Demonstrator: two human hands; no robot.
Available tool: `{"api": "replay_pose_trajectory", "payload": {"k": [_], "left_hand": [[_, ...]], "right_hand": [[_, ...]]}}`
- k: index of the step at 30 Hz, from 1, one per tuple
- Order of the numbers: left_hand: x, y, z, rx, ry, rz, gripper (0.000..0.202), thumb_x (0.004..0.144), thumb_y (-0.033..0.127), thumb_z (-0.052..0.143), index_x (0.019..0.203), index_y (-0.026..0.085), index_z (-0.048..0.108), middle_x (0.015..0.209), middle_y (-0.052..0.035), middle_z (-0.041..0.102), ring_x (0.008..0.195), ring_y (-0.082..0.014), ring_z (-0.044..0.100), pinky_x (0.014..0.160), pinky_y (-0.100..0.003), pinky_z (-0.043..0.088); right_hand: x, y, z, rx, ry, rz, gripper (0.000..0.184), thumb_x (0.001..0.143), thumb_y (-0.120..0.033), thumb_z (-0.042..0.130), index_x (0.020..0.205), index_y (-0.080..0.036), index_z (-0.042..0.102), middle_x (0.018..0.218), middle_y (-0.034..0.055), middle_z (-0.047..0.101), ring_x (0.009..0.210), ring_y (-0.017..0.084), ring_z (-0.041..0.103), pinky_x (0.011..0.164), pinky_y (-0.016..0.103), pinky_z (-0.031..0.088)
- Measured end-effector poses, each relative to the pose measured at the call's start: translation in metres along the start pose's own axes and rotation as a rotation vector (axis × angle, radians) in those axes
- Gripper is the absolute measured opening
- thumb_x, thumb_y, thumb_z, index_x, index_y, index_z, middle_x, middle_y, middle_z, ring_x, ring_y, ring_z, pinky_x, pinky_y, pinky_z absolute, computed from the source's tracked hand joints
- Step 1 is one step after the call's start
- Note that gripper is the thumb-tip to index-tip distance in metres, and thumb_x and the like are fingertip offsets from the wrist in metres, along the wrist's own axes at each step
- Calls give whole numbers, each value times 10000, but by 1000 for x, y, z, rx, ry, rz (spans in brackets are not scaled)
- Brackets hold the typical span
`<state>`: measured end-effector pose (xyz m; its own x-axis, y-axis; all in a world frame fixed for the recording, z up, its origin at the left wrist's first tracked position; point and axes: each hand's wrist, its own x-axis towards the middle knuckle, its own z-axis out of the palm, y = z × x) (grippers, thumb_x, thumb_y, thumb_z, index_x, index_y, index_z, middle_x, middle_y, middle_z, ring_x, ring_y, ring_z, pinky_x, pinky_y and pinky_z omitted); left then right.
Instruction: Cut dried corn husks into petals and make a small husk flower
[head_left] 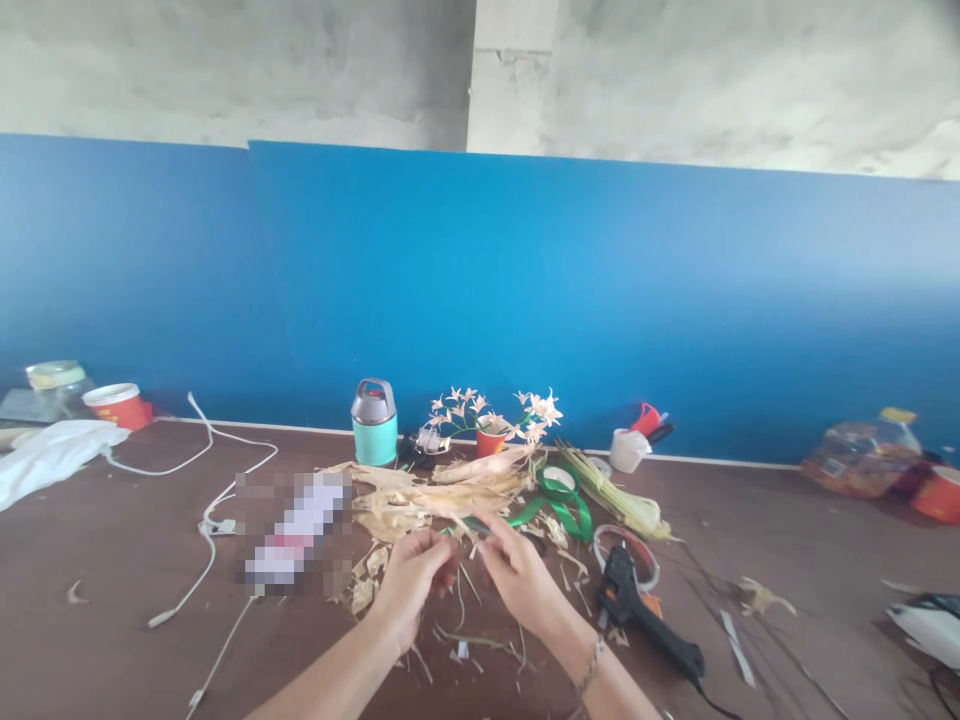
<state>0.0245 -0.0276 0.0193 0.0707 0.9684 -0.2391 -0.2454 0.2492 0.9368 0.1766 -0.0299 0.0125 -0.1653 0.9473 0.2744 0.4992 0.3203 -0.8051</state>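
My left hand (411, 582) and my right hand (517, 575) meet over the brown table (112, 620), fingers curled and pinched toward each other. Between them runs a thin green stem with a pale strip of dried husk (466, 528); both hands grip it. Just behind lies a pile of dried corn husks (420, 495). A green ribbon roll (559, 485) sits to the right of the pile. Husk scraps (465, 640) litter the table under my hands.
A black glue gun (637, 610) lies right of my right hand, beside a tape ring (626, 545). A teal flask (374, 422), a red cup of husk flowers (491, 418), a white cup (627, 450) and a white cable (210, 510) stand farther back. A blue wall panel (480, 300) bounds the table.
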Motion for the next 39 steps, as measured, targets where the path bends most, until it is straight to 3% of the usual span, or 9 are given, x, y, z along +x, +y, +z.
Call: {"api": "replay_pose_trajectory", "payload": {"k": [2, 5, 11, 16, 19, 25, 28, 32, 39], "left_hand": [[1, -1, 0, 13, -28, 9, 136, 593, 239, 634, 534, 154, 546, 480, 32, 550, 421, -79, 457, 418, -196, 286], [0, -2, 0, 21, -41, 11, 119, 586, 230, 634, 543, 154, 555, 481, 33, 556, 425, -84, 467, 415, -196, 289], [-2, -1, 1, -24, -8, -16, 167, 583, 245, 664, 522, 146, 545, 466, 24, 560, 406, -74, 454, 411, -189, 270], [1, 1, -1, 20, -43, -6, 220, 599, 315, 696, 555, 146, 563, 513, 8, 586, 440, -84, 477, 420, -190, 294], [2, 0, -2, 142, -69, 10, 235, 614, 344, 691, 547, 148, 580, 484, 13, 566, 412, -89, 458, 405, -200, 289], [8, 0, -10, 386, -214, 39, 271, 660, 413, 655, 569, 158, 663, 386, 17, 535, 348, -98, 415, 390, -211, 240], [21, 4, -22, 456, -142, 148, 192, 658, 372, 662, 680, 190, 717, 506, -7, 642, 434, -147, 515, 443, -233, 333], [34, 4, -37, 667, -79, 405, 145, 695, 235, 609, 772, 219, 730, 810, -52, 718, 764, -227, 629, 713, -296, 442], [24, -2, -41, 1137, -294, 672, 331, 668, 14, 517, 846, 230, 692, 962, -56, 621, 963, -223, 546, 838, -328, 404]], "right_hand": [[0, -7, 3, 156, -142, 53, 405, 838, -219, 426, 1229, -164, 517, 548, -20, 590, 456, 123, 504, 443, 212, 419], [-1, -13, 5, 212, -206, 25, 352, 860, -234, 406, 1155, -181, 592, 676, 8, 660, 520, 125, 554, 496, 218, 452], [-2, -2, 4, -164, 11, -107, 462, 800, -86, 370, 1197, -211, 572, 1085, 84, 660, 956, 206, 618, 829, 323, 475], [2, 5, -4, -251, 252, -10, 406, 856, -185, 363, 1234, -175, 511, 879, 85, 676, 801, 200, 630, 723, 302, 493], [0, -1, 0, -144, 202, 5, 383, 822, -291, 492, 1182, -165, 517, 743, 37, 644, 589, 165, 585, 547, 253, 473], [-2, -6, 7, -155, 206, -83, 177, 808, -170, 441, 924, -184, 575, 801, 50, 645, 724, 169, 613, 668, 245, 469], [-1, 1, 1, -336, 192, -3, 250, 772, -125, 441, 968, -185, 584, 811, 54, 678, 749, 197, 634, 662, 262, 454], [-2, 5, 0, -476, 42, 69, 362, 732, -72, 459, 1020, -229, 610, 855, 27, 713, 801, 207, 652, 674, 255, 436], [-3, 8, -1, -527, -6, 53, 396, 729, -25, 428, 1008, -219, 630, 918, 45, 706, 858, 196, 642, 717, 249, 432]]}}
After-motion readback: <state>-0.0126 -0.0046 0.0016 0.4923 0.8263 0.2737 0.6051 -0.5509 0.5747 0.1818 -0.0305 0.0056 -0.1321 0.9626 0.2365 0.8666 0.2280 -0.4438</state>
